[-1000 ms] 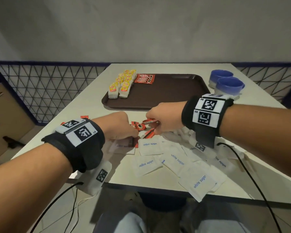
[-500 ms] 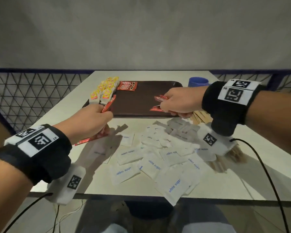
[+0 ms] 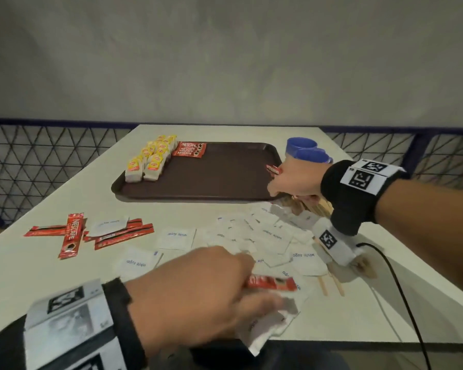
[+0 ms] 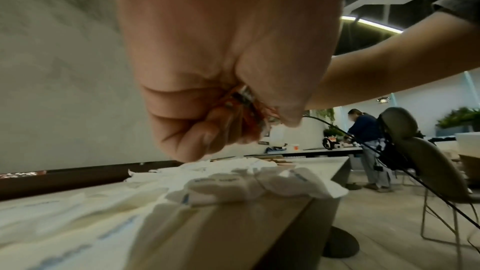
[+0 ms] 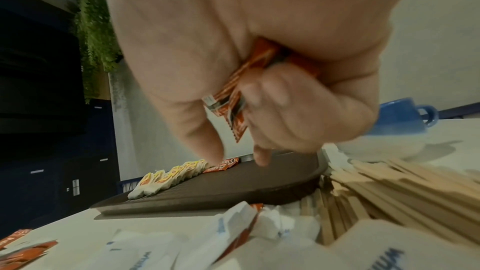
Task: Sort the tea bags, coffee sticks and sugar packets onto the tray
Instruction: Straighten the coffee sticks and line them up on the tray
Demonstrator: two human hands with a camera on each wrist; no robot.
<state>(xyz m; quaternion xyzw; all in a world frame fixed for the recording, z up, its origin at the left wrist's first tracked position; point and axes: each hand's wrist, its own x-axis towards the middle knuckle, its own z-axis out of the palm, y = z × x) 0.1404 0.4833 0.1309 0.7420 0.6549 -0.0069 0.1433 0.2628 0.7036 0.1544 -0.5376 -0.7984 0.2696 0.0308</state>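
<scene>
A brown tray holds two rows of yellow tea bags at its left end and a few red coffee sticks beside them. My right hand hovers at the tray's right rim and grips a bunch of red coffee sticks. My left hand is low over the near table edge and grips red coffee sticks, whose ends also show between its curled fingers. White sugar packets lie scattered in front of the tray. More red coffee sticks lie loose at the left.
Two blue cups stand right of the tray. Wooden stirrers lie heaped beside the tray's near right corner. A black cable trails off the right wristband. A mesh railing runs behind the white table.
My left hand has pulled back from the tray's left side to the near table edge, over the sugar packets. My right hand has shifted right, to the tray's right rim. The view has tilted up.
</scene>
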